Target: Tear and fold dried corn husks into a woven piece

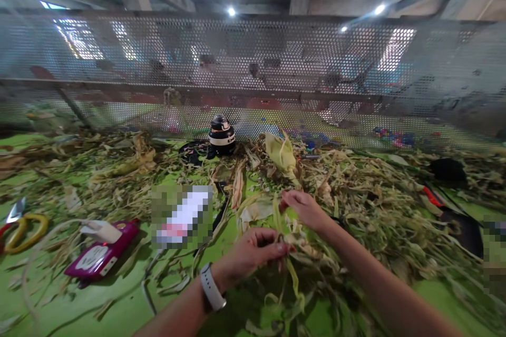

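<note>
My left hand (259, 250), with a pale watch band on its wrist, pinches a pale green leaf strip (294, 279) between thumb and fingers. The strip's lower end hangs below the hand in loose curls. Just above and to the right, my right hand (302, 208) has its fingers curled closed at the upper part of the same strip; the fingertips are partly hidden. Around both hands lie dry plant leaves and stalks (367, 195). A wide yellow-green leaf (281, 152) stands up from the heap beyond my right hand.
A green tabletop (59, 305) carries a magenta power bank (103, 253) with a white cable, scissors (23, 229), a blurred-out phone-like slab (185, 216) and a black jar-shaped item (222, 137). A dark pouch (460, 229) lies right. A perforated metal screen (253, 63) stands behind.
</note>
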Tool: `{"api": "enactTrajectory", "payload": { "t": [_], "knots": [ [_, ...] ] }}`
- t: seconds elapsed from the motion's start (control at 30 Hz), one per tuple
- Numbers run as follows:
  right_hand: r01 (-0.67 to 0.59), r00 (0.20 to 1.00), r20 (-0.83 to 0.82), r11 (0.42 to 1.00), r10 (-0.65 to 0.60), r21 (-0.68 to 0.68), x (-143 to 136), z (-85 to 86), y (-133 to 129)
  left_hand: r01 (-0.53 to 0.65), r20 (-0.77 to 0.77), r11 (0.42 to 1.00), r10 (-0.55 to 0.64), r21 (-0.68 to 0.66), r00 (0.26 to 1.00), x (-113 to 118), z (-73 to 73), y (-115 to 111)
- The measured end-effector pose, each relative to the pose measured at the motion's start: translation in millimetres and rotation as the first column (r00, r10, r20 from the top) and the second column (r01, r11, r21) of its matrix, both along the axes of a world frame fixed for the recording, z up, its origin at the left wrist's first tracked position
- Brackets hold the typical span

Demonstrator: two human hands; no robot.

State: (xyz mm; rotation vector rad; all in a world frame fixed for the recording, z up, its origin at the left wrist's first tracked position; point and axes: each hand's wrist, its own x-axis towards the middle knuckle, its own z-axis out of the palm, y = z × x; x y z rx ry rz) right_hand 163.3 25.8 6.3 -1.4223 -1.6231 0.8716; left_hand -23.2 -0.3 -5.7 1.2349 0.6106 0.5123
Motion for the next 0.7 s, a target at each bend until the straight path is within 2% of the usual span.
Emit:
{"api": "enactTrajectory", "payload": {
  "t": [0.1,0.2,0.33,0.43,0.5,0.6,0.63,0.7],
  "knots": [
    [-0.243,0.968,0.029,0.964,0.248,-0.11,4.3,15.3,-8.2,-0.164,0.075,0.986,0.167,-0.036,0.983,-0.2,3.9,5.8],
    [-0.351,0.929,0.082,0.931,0.36,-0.105,4.6,24.9,-14.3,-0.233,0.101,0.97,0.238,-0.062,0.966,-0.9,5.3,9.2],
    [-0.32,0.926,0.219,0.947,0.309,0.017,3.3,25.4,-12.9,-0.21,0.086,0.977,0.212,-0.034,0.974,-3.2,3.2,10.2],
    [-0.276,0.913,0.354,0.946,0.203,0.17,4.5,23.9,-8.7,-0.209,0.053,0.978,0.208,0.001,0.977,-4.6,0.7,11.5],
    [-0.249,0.903,0.414,0.926,0.115,0.285,5.2,25.7,-8.4,-0.228,0.045,0.974,0.228,-0.007,0.973,-4.4,-0.8,13.3],
    [-0.194,0.897,0.44,0.86,-0.039,0.472,3.3,32.6,-15.0,-0.291,0.079,0.956,0.292,-0.025,0.953,-3.1,-2.1,16.7],
    [-0.181,0.892,0.446,0.843,-0.077,0.507,1.7,34.9,-18.4,-0.316,0.094,0.948,0.317,-0.018,0.944,-2.6,-2.3,17.8],
    [-0.212,0.855,0.513,0.854,-0.073,0.476,-2.8,37.0,-25.2,-0.368,0.113,0.93,0.365,0.005,0.924,-2.0,-2.5,19.6]
  ]
}}
